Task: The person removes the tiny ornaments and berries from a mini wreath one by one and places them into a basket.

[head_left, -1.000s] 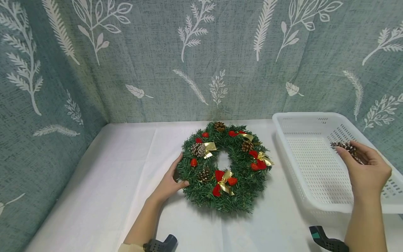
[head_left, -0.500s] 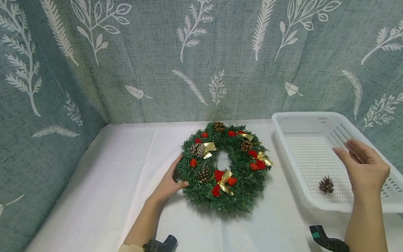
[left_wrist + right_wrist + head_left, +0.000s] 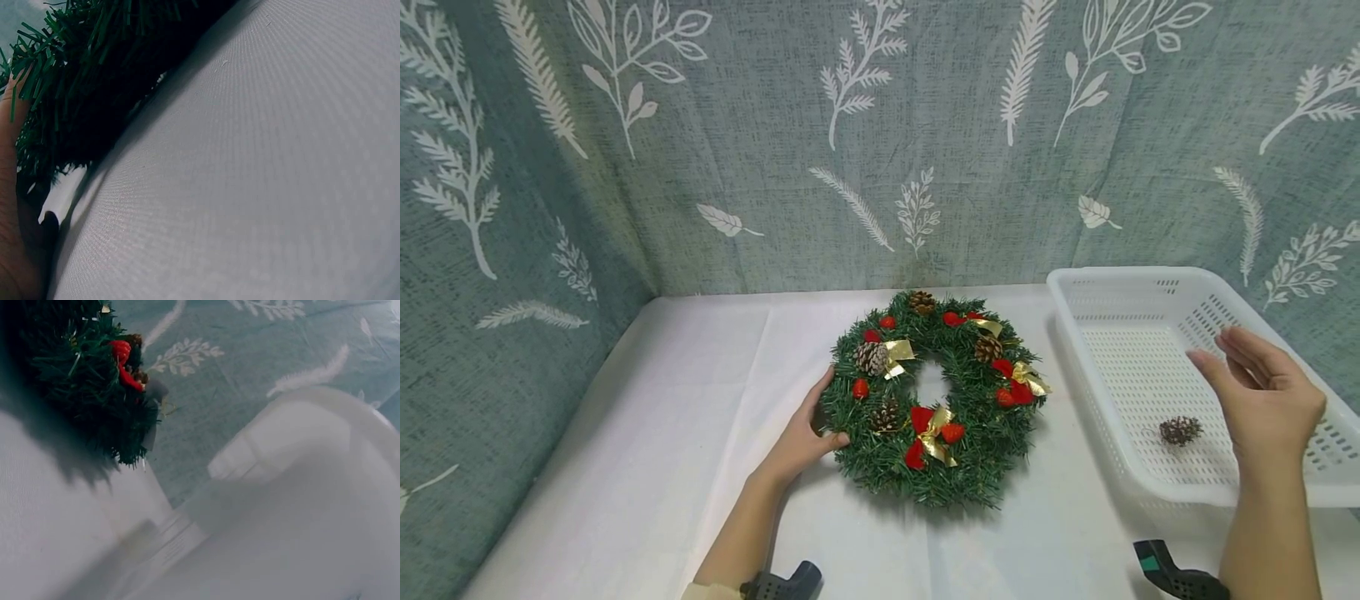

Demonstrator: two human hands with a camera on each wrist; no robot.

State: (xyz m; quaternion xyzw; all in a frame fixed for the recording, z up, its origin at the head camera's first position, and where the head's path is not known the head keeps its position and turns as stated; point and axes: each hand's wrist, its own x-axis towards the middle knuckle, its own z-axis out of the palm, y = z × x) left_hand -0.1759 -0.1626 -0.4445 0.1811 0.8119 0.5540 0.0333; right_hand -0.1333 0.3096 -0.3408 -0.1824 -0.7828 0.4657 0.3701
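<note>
A green wreath (image 3: 934, 400) with pine cones, red berries and gold bows lies on the white tablecloth (image 3: 685, 400). My left hand (image 3: 820, 417) grips its left edge, thumb on the needles and fingers along the outer side. In the left wrist view the wreath (image 3: 94, 62) sits right against my palm (image 3: 12, 244). My right hand (image 3: 1217, 354) hovers open over the white basket (image 3: 1120, 277), fingers spread and holding nothing. A loose pine cone (image 3: 1180, 430) lies on the basket floor, below and left of that hand. The right wrist view shows the wreath (image 3: 81, 369) and the blurred basket (image 3: 300, 444).
Teal fabric with white leaf prints (image 3: 880, 142) closes in the back and left sides. The basket stands at the right, close beside the wreath. Black wrist-mounted cameras (image 3: 1176, 575) show at the bottom edge.
My right hand has let go of the pine cone, which fell into the basket and rolled onto its side. The hand stays open above it. The left hand has not moved.
</note>
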